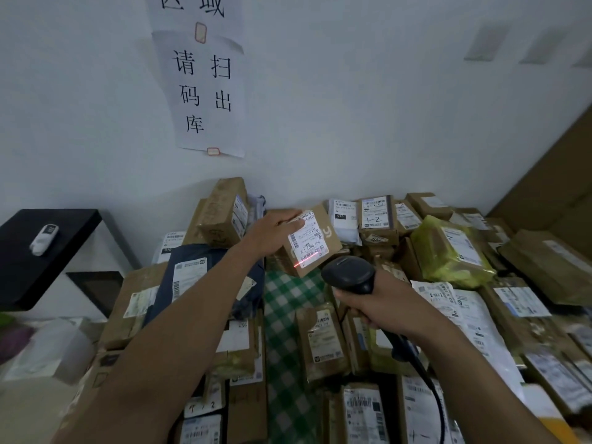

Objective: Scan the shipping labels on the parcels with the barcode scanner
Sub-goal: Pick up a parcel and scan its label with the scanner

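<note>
My left hand (275, 232) grips a small brown cardboard parcel (326, 241) by its left edge and holds it tilted above the pile. Its white shipping label (307, 240) faces me. A red scan line (305, 260) falls across the label's lower edge and the cardboard beside it. My right hand (378, 307) holds the black barcode scanner (350, 274) by its handle, head pointed up at the parcel from just below it. The scanner's black cable (429, 386) trails down toward me.
Several labelled cardboard parcels and bags cover a green-checked tablecloth (285, 315), including a yellow-green bag (448, 251) at right and a dark blue bag (192, 274) under my left forearm. A black shelf (38, 251) with a small white device stands at left. A paper sign (205, 88) hangs on the wall.
</note>
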### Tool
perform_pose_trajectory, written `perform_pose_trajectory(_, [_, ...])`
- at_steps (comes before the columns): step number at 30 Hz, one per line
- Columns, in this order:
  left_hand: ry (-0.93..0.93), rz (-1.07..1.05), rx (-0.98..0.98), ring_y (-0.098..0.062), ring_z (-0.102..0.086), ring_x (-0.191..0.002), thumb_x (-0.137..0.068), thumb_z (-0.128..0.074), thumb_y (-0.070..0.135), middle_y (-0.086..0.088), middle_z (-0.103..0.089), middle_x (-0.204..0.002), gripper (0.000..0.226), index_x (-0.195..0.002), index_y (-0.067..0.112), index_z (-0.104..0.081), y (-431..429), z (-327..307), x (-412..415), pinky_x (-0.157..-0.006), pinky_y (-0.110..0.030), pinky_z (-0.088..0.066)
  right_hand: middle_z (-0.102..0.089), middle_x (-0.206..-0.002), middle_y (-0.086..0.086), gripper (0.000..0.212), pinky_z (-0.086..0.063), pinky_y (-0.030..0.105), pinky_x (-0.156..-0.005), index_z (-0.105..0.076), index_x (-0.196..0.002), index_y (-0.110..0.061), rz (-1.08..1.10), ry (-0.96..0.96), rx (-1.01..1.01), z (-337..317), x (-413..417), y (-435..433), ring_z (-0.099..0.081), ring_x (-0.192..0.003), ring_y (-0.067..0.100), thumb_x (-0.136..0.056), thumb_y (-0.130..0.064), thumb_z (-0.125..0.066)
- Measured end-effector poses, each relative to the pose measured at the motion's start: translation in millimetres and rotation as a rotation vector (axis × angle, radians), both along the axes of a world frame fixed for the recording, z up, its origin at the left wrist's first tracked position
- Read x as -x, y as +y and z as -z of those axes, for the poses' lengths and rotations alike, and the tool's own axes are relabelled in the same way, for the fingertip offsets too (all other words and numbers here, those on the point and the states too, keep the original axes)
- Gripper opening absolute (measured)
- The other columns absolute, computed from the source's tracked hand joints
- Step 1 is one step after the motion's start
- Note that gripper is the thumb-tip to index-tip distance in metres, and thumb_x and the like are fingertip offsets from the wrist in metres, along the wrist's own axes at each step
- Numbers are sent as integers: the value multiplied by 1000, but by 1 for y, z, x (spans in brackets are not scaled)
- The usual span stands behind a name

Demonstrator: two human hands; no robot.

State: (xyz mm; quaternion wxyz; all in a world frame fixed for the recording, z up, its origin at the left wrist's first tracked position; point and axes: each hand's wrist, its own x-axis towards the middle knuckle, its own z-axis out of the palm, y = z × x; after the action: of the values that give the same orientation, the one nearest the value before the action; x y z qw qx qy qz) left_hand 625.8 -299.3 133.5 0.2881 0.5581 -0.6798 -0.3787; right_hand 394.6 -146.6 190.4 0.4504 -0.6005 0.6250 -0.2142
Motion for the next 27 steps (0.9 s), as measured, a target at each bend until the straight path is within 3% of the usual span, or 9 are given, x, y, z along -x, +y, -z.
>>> perform_pose_trajectory(10, [21,-20,-12,-3,-65,-96,-105,-53,46,16,-71,-101,43,-147,38,-55,15,-9,0,-102,-38,-48,-66,-68,-5,20,-49,20,-56,-66,-113,-37,-29,-66,-23,-3,0,5,-57,-55,6,-95,-35,-73])
perform_pose_trajectory(13, [66,-31,-67,-8,-63,-107,-104,-51,50,13,-70,-115,45,-148,40,-51,18,-6,2,-107,-39,-45,-75,-82,2,21,-51,22,-60,-65,-114,-40,-5,-82,-20,-2,4,3,-61,-59,8,-96,-34,-72])
perform_pose_trajectory(15, [165,-52,-139,-11,-63,-114,-103,-51,54,10,-66,-128,52,-153,41,-43,26,2,7,-111,-41,-44,-78,-94,5,18,-54,26,-63,-63,-110,-43,39,-97,-8,0,9,1,-63,-59,8,-96,-35,-71])
perform_pose_trajectory(19, [398,-130,-267,-13,-66,-112,-110,-44,43,9,-64,-129,49,-157,37,-32,66,49,34,-106,-47,-51,-76,-95,11,13,-52,27,-62,-68,-109,-32,113,-136,-43,7,16,-1,-61,-61,11,-97,-31,-71])
perform_pose_trajectory(21, [419,-195,-306,-14,-65,-111,-111,-38,43,4,-61,-138,46,-156,39,-30,88,79,48,-99,-40,-55,-73,-90,12,13,-49,27,-59,-68,-111,-27,105,-147,-68,12,17,-2,-58,-62,13,-98,-29,-70])
perform_pose_trajectory(24, [452,-348,-422,-7,-67,-93,-112,-32,41,5,-64,-123,46,-158,35,-27,117,118,63,-69,-25,-55,-74,-89,11,9,-48,28,-59,-69,-107,-25,106,-133,-86,21,17,-2,-57,-60,13,-98,-28,-70])
perform_pose_trajectory(27, [492,-396,-530,-12,-69,-96,-113,-30,40,-2,-65,-129,46,-158,33,-28,136,149,73,-66,-25,-54,-76,-99,16,8,-48,25,-56,-70,-106,-26,118,-134,-109,30,17,-4,-57,-56,11,-98,-27,-70])
